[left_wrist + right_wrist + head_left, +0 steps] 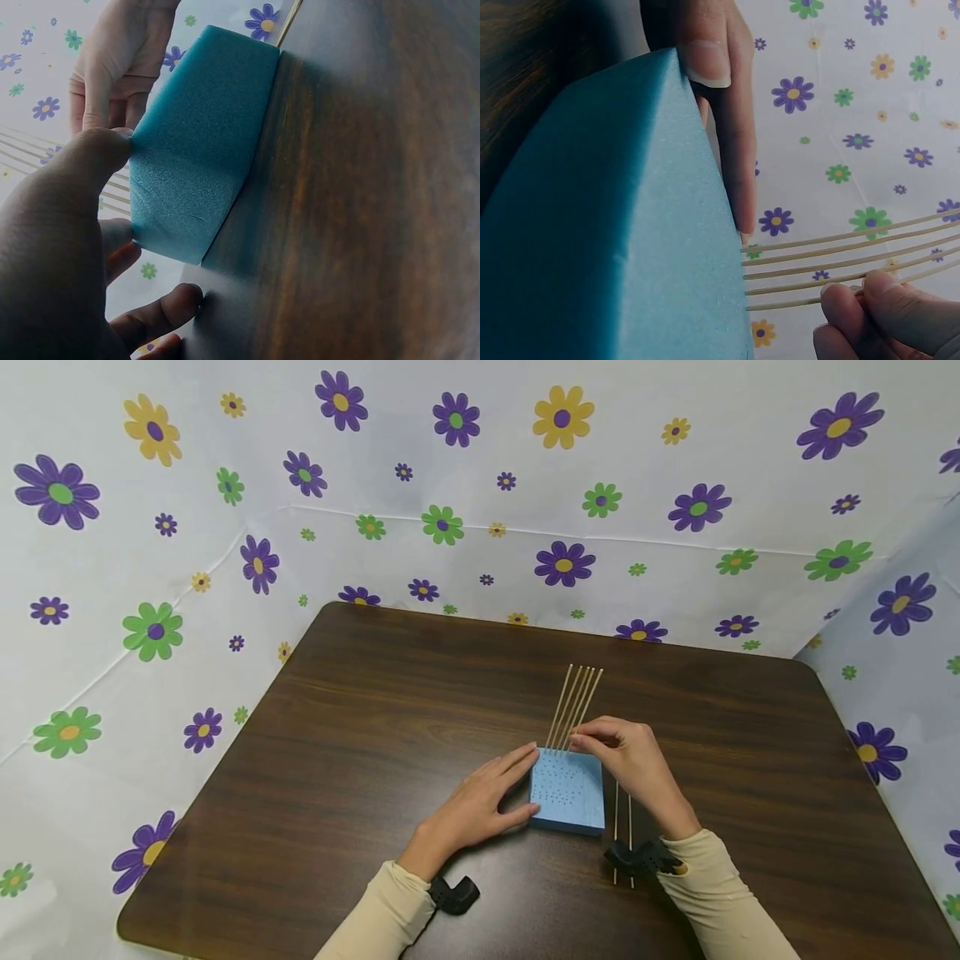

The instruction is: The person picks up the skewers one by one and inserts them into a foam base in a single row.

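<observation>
A light-blue foam block [566,789], dotted with small holes on top, lies on the table. Several thin wooden sticks [559,706] rise in a row from its far edge. My left hand [480,797] rests along the block's left side, fingers fairly straight, with the thumb at the near part and a fingertip at the far corner. With thumb and index finger, my right hand [633,760] pinches the rightmost stick [795,304] low down, just above the block. In the right wrist view, the pinched stick's lower end meets the foam.
Two loose sticks [616,827] lie on the dark wooden table [375,710] to the right of the block, partly under my right wrist. A flower-printed white sheet [480,468] hangs behind the table and at its sides.
</observation>
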Motion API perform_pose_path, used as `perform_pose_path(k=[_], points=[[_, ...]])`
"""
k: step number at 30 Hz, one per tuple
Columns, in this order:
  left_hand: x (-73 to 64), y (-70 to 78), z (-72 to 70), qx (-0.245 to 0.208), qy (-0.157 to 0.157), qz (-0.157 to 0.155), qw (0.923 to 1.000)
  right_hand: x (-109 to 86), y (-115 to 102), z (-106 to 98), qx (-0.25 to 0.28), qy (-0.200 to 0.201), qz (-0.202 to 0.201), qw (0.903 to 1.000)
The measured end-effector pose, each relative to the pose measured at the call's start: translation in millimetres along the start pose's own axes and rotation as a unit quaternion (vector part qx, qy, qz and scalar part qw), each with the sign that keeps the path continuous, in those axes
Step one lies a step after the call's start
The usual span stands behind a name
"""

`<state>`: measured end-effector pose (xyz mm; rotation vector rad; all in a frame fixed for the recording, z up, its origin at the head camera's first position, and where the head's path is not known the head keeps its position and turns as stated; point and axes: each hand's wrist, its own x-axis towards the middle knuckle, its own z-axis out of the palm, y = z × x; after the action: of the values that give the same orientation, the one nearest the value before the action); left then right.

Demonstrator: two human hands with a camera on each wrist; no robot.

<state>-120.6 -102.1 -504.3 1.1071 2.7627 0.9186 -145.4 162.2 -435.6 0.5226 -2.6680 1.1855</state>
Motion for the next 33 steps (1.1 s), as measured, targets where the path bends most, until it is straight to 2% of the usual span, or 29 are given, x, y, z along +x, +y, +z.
perform_pose_path(k=[10,15,21,26,29,33], points=[[0.0,0.8,-0.9,-0.001,-0.009,-0.005,0.9999,-5.4,4,5,-0.008,0.011,-0.006,0.9999],[0.6,0.9,-0.9,-0.006,-0.013,-0.006,0.9999,-9.4,4,2,-0.002,0.012,0.011,0.9999],[0.8,0.9,-1.2,0.002,-0.002,0.0,1.0,-12.4,8,-6,-0.007,0.013,0.024,0.9996],[0.9,0.7,-0.7,0.009,0.001,0.005,0.9999,-19.9,20,-21,-0.021,0.017,0.068,0.9973],[0.0,0.4,-0.2,0.01,0.002,0.005,0.9999,-24.4,29,-32,-0.059,0.008,0.101,0.9931],[-1.0,-0.2,0.4,0.008,0.003,0.002,1.0,-31.6,39,-45,-0.103,-0.032,0.149,0.983]])
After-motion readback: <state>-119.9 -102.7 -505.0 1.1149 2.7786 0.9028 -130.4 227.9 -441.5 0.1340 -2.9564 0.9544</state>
